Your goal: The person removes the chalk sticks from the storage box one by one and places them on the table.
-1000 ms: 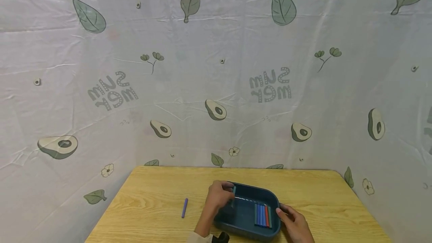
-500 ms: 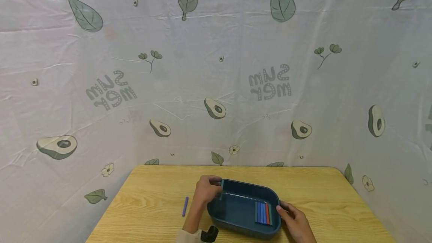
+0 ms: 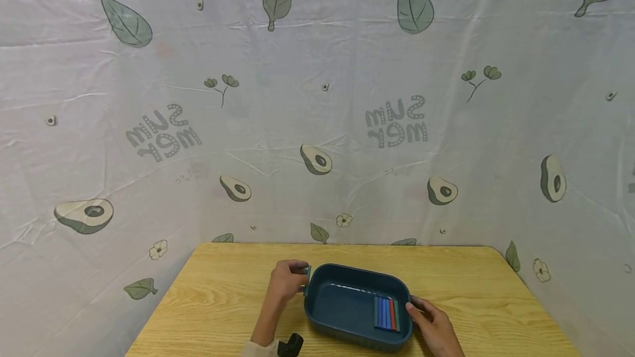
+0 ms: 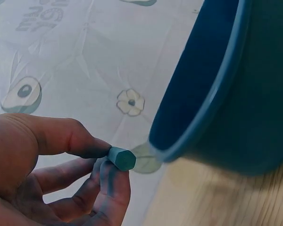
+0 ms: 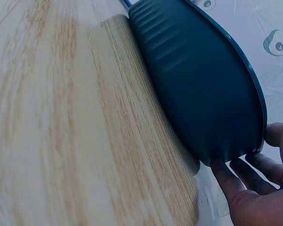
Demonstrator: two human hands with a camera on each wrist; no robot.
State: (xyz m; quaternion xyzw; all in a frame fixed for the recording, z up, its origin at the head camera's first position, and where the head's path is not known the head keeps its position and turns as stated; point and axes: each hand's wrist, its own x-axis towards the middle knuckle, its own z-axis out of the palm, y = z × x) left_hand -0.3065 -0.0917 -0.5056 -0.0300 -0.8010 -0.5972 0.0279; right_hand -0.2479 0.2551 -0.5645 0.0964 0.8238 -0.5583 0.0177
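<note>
My left hand (image 3: 286,280) pinches a teal six-sided stick (image 4: 121,159), which looks like chalk, between thumb and fingers. It stands just left of the dark blue tray (image 3: 342,334), outside the rim. Blue smudges mark the fingertips in the left wrist view. At the tray's right end, my right hand (image 3: 432,326) grips it, thumb at the rim and the other fingers low against the outer wall in the right wrist view. Inside the tray, at the right, a row of several sticks (image 3: 386,313) lies side by side: green, blue and red.
Both hands and the tray are over a light wood table (image 3: 223,274). Behind it hangs a pale sheet (image 3: 278,125) printed with avocados and leaves. The left forearm covers the spot where a purple stick lay in the earlier frames.
My left hand has moved left, out of the tray and past its rim, carrying the teal stick. The tray's left end came into fuller view. The right hand has stayed at the tray's right end.
</note>
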